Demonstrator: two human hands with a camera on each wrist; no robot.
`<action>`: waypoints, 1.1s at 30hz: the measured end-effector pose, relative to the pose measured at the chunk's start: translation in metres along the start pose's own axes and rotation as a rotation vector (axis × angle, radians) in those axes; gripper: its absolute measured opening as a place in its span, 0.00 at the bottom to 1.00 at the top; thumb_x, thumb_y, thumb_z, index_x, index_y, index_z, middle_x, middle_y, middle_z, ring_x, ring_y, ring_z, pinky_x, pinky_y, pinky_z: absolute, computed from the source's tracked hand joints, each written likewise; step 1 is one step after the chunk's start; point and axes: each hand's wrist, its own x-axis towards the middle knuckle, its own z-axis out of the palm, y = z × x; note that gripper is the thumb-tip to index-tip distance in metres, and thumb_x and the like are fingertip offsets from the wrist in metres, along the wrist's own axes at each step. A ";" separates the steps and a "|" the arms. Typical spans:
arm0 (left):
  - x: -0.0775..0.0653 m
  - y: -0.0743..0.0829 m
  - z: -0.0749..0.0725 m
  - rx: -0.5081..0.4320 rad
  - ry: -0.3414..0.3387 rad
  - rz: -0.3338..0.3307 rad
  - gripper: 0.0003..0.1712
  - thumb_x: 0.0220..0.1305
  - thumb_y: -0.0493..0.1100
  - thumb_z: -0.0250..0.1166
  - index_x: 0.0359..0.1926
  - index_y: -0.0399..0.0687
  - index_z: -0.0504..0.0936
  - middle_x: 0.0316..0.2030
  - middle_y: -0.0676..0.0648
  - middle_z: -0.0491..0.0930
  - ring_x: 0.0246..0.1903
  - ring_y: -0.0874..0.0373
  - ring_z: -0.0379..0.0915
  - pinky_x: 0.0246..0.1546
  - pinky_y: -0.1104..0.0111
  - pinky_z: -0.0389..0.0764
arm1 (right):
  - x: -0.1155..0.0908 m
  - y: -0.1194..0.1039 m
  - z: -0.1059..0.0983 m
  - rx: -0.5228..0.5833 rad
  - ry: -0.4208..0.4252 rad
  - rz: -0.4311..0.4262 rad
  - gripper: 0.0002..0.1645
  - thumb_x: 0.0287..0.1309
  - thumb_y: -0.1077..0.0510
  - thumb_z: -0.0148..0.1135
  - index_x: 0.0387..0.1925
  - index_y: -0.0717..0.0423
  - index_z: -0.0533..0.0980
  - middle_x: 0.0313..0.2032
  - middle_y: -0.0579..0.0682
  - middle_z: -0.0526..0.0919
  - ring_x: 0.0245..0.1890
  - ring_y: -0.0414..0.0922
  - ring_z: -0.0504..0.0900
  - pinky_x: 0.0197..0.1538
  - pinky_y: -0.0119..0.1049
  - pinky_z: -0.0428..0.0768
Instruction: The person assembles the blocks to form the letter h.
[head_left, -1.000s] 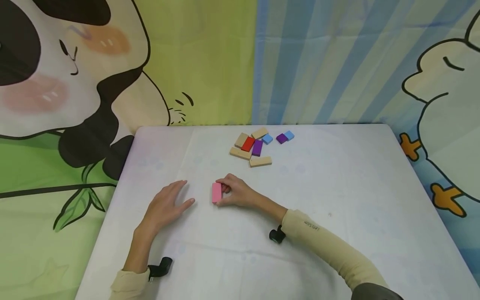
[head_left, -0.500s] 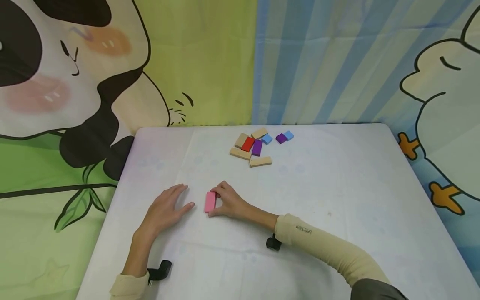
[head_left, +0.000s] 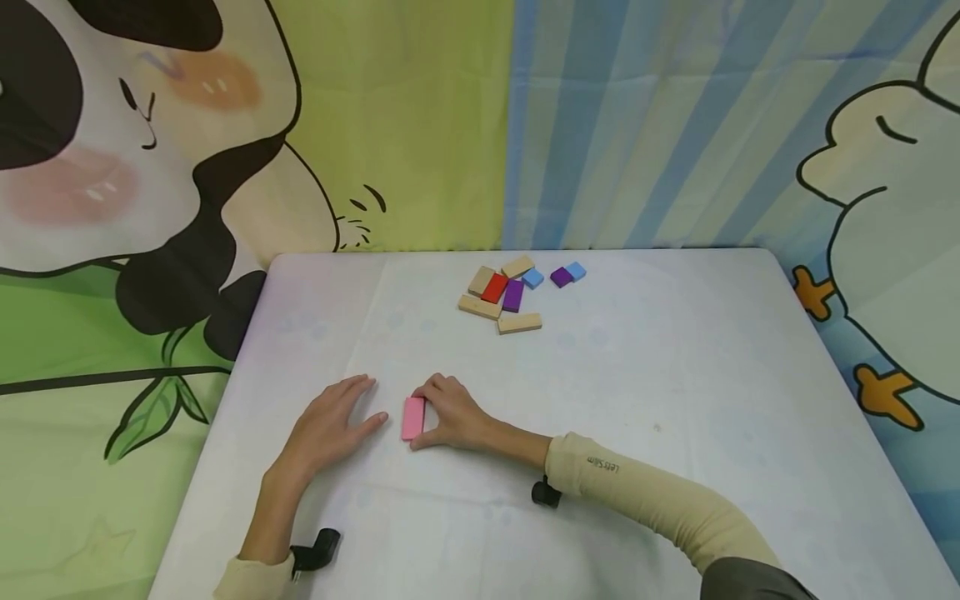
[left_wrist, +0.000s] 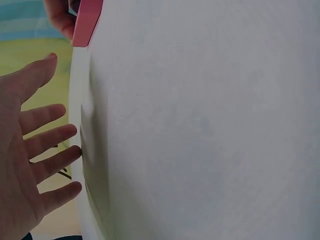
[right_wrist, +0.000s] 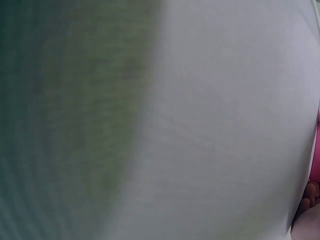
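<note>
A pink rectangular block [head_left: 412,418] is on the white table, pinched at its two ends between the thumb and fingers of my right hand [head_left: 453,417]. Just left of it, my left hand [head_left: 327,425] lies with fingers spread and holds nothing. In the left wrist view, the left palm and fingers [left_wrist: 47,165] are extended, and the pink block [left_wrist: 87,22] shows at the top edge. Only a sliver of the pink block [right_wrist: 315,157] and part of the right hand [right_wrist: 307,215] appear at the right wrist view's edge; a blurred sleeve fills its left side.
Toward the table's back is a loose group of blocks: plain wood [head_left: 520,323], red [head_left: 494,288], purple [head_left: 513,295] and blue [head_left: 533,278]. A small purple block [head_left: 560,277] and a blue block [head_left: 576,271] sit to their right. A printed curtain [head_left: 420,125] hangs behind the table [head_left: 675,375].
My right hand has moved the pink block left and toward me, closer to the left hand. The left hand has shifted only slightly toward me.
</note>
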 end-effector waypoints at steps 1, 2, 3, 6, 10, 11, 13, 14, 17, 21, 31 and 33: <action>0.000 0.000 0.000 0.001 0.002 0.001 0.39 0.62 0.65 0.61 0.68 0.50 0.68 0.67 0.42 0.68 0.67 0.42 0.63 0.63 0.43 0.66 | 0.000 -0.001 0.000 -0.004 -0.002 0.000 0.43 0.40 0.38 0.77 0.58 0.51 0.73 0.50 0.46 0.74 0.46 0.40 0.68 0.49 0.29 0.70; -0.001 0.000 0.000 0.003 0.004 0.000 0.39 0.61 0.64 0.61 0.68 0.50 0.68 0.67 0.42 0.68 0.66 0.42 0.63 0.63 0.43 0.66 | 0.000 -0.001 0.000 -0.010 -0.003 -0.002 0.44 0.41 0.38 0.76 0.58 0.51 0.73 0.50 0.46 0.74 0.46 0.41 0.68 0.49 0.29 0.70; -0.001 0.000 0.000 0.004 0.005 0.000 0.39 0.61 0.64 0.61 0.68 0.50 0.68 0.67 0.42 0.68 0.66 0.42 0.63 0.63 0.43 0.66 | -0.001 -0.002 0.000 -0.015 -0.005 -0.002 0.44 0.41 0.38 0.76 0.58 0.50 0.73 0.50 0.46 0.74 0.47 0.41 0.69 0.50 0.30 0.70; -0.002 -0.002 0.000 0.002 0.006 -0.001 0.39 0.61 0.64 0.61 0.67 0.51 0.69 0.67 0.42 0.68 0.66 0.42 0.63 0.63 0.43 0.66 | -0.002 -0.003 0.002 -0.031 -0.006 -0.003 0.44 0.41 0.37 0.76 0.59 0.50 0.72 0.51 0.45 0.74 0.48 0.41 0.69 0.51 0.31 0.70; -0.003 -0.004 0.002 0.003 0.009 0.005 0.39 0.61 0.65 0.61 0.67 0.51 0.69 0.67 0.42 0.69 0.66 0.42 0.64 0.63 0.43 0.67 | -0.003 -0.004 0.003 -0.052 0.000 0.000 0.44 0.41 0.36 0.75 0.59 0.49 0.71 0.50 0.45 0.74 0.48 0.40 0.69 0.52 0.32 0.70; -0.003 -0.005 0.003 0.003 0.010 0.007 0.39 0.61 0.65 0.61 0.67 0.51 0.69 0.67 0.43 0.69 0.66 0.42 0.64 0.63 0.43 0.67 | -0.004 -0.004 0.003 -0.055 0.002 0.003 0.44 0.41 0.36 0.75 0.59 0.48 0.71 0.50 0.45 0.73 0.48 0.40 0.68 0.52 0.32 0.70; -0.003 -0.005 0.004 0.004 0.013 0.017 0.39 0.61 0.64 0.62 0.67 0.51 0.69 0.67 0.43 0.69 0.66 0.43 0.64 0.63 0.44 0.67 | -0.004 -0.004 0.003 -0.054 0.006 0.003 0.45 0.41 0.36 0.75 0.59 0.48 0.71 0.50 0.45 0.73 0.48 0.40 0.68 0.51 0.32 0.69; -0.004 -0.005 0.004 0.000 0.017 0.024 0.38 0.61 0.64 0.62 0.67 0.52 0.69 0.67 0.44 0.69 0.66 0.43 0.64 0.63 0.44 0.67 | -0.005 -0.004 0.002 -0.052 0.004 0.002 0.46 0.41 0.35 0.75 0.60 0.49 0.71 0.51 0.45 0.73 0.48 0.40 0.68 0.51 0.32 0.69; -0.005 -0.004 0.005 -0.038 0.026 0.077 0.37 0.60 0.61 0.64 0.67 0.52 0.70 0.66 0.45 0.71 0.66 0.45 0.65 0.63 0.46 0.68 | -0.006 -0.005 -0.002 -0.044 -0.023 0.004 0.51 0.39 0.34 0.75 0.63 0.51 0.69 0.53 0.47 0.72 0.50 0.41 0.68 0.53 0.32 0.70; -0.006 0.001 0.005 -0.133 0.011 0.193 0.36 0.57 0.56 0.69 0.65 0.52 0.72 0.64 0.48 0.73 0.65 0.48 0.66 0.63 0.48 0.69 | -0.008 0.001 -0.019 -0.006 -0.043 0.026 0.56 0.40 0.34 0.74 0.68 0.53 0.64 0.57 0.50 0.71 0.54 0.43 0.67 0.56 0.33 0.73; -0.006 0.012 0.012 -0.183 -0.071 0.251 0.41 0.48 0.55 0.75 0.65 0.58 0.73 0.63 0.53 0.75 0.64 0.51 0.69 0.63 0.50 0.70 | 0.013 0.067 -0.088 0.178 0.165 0.137 0.49 0.48 0.44 0.73 0.67 0.61 0.65 0.57 0.59 0.71 0.57 0.51 0.70 0.58 0.46 0.75; -0.006 0.011 0.013 -0.169 -0.059 0.262 0.42 0.47 0.55 0.76 0.65 0.57 0.74 0.62 0.53 0.75 0.64 0.51 0.69 0.63 0.51 0.71 | 0.018 0.081 -0.101 0.210 0.208 0.160 0.46 0.50 0.45 0.72 0.66 0.61 0.66 0.58 0.60 0.71 0.58 0.53 0.70 0.59 0.48 0.74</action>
